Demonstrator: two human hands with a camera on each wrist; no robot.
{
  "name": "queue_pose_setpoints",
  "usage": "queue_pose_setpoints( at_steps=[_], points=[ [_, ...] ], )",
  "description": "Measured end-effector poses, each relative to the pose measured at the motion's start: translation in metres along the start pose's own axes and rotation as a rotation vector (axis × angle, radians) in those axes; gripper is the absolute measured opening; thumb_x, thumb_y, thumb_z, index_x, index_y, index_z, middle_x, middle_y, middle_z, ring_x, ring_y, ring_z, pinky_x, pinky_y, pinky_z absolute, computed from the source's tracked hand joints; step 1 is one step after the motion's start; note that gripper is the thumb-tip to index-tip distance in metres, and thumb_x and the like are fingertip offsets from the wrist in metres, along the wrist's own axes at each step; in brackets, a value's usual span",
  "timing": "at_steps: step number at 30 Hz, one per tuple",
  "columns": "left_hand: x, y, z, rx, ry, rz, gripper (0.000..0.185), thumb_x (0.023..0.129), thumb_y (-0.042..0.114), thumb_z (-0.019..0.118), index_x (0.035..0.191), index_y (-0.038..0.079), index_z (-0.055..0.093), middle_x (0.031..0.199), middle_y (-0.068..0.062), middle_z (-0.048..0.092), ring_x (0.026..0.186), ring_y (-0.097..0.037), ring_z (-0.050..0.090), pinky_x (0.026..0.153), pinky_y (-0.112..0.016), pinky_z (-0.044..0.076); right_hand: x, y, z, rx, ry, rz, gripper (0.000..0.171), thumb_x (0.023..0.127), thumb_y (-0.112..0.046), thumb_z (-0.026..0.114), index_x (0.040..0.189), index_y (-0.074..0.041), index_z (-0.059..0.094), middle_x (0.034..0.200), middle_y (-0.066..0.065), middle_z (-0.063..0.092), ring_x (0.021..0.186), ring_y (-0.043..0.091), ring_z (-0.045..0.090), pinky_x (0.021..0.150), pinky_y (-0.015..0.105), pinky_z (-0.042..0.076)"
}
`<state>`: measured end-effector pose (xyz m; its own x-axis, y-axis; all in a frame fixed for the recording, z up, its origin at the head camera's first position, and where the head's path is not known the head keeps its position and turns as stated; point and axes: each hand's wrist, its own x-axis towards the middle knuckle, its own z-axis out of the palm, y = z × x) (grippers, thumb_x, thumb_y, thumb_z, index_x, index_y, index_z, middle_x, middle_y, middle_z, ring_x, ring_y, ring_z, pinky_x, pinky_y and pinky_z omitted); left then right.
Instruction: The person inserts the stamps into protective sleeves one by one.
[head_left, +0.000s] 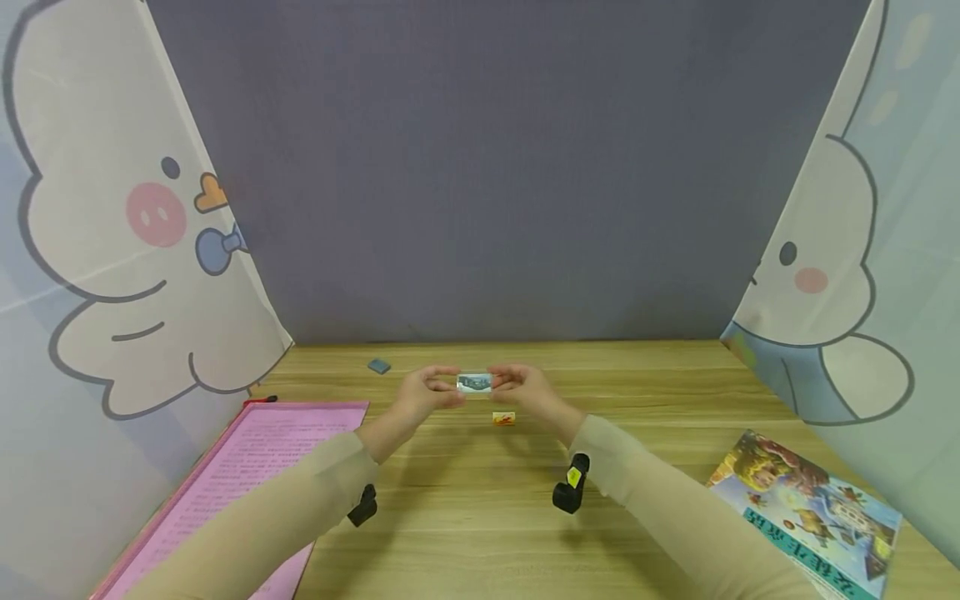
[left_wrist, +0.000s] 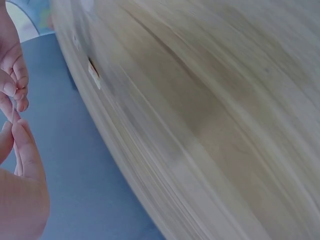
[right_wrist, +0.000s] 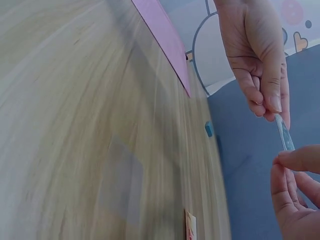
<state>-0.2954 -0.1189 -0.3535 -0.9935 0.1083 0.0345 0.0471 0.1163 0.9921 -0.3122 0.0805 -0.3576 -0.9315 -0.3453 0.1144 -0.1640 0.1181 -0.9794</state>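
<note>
A small flat rectangular card [head_left: 475, 382] with a grey-green picture and pale border is held up above the wooden table, between both hands. My left hand [head_left: 422, 398] pinches its left end between thumb and fingers. The right hand [head_left: 531, 390] pinches the opposite end the same way. Seen nearly edge-on in the right wrist view, the card [right_wrist: 285, 132] looks thin, its ends hidden by fingertips. Below it on the table lies a small white piece with an orange-red print [head_left: 504, 418], nearest the right hand.
A small blue-grey block [head_left: 379, 366] lies at the table's back left. On the left is a pink printed sheet [head_left: 300, 433] on a red-edged board. An illustrated book [head_left: 817, 517] lies at the right. A dark panel [head_left: 495, 167] stands behind, with cartoon-printed cloth [head_left: 97, 250] at both sides.
</note>
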Motion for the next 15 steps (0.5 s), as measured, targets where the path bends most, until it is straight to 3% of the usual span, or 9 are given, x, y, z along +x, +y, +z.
queue_pose_setpoints(
  at_steps=[5, 11, 15],
  points=[
    [0.000, -0.004, -0.006, 0.005, 0.001, -0.012, 0.042, 0.073, -0.002, 0.066, 0.113, 0.006, 0.056, 0.082, -0.014, 0.064, 0.081, -0.029, 0.063, 0.081, -0.046, 0.047, 0.002, 0.002, 0.008, 0.026, -0.010, 0.003, 0.051, 0.074, 0.004, 0.065, 0.122, -0.003, 0.049, 0.099, 0.018, 0.054, 0.082, 0.017, 0.058, 0.077, 0.032, 0.051],
    [0.002, -0.009, -0.013, 0.033, 0.002, -0.016, 0.044, 0.073, -0.001, 0.067, 0.115, 0.005, 0.054, 0.083, -0.014, 0.065, 0.081, -0.029, 0.063, 0.081, -0.046, 0.047, -0.003, -0.007, 0.017, 0.035, -0.030, 0.026, 0.050, 0.076, 0.006, 0.062, 0.124, 0.003, 0.045, 0.105, 0.027, 0.051, 0.080, 0.016, 0.057, 0.078, 0.032, 0.050],
    [0.005, -0.012, -0.018, 0.054, -0.008, -0.024, 0.047, 0.073, -0.002, 0.067, 0.117, 0.003, 0.052, 0.086, -0.017, 0.063, 0.083, -0.032, 0.062, 0.079, -0.043, 0.049, -0.006, -0.012, 0.023, 0.024, -0.027, 0.050, 0.049, 0.077, 0.007, 0.060, 0.123, 0.003, 0.045, 0.107, 0.028, 0.050, 0.080, 0.015, 0.057, 0.084, 0.041, 0.047]
  ],
)
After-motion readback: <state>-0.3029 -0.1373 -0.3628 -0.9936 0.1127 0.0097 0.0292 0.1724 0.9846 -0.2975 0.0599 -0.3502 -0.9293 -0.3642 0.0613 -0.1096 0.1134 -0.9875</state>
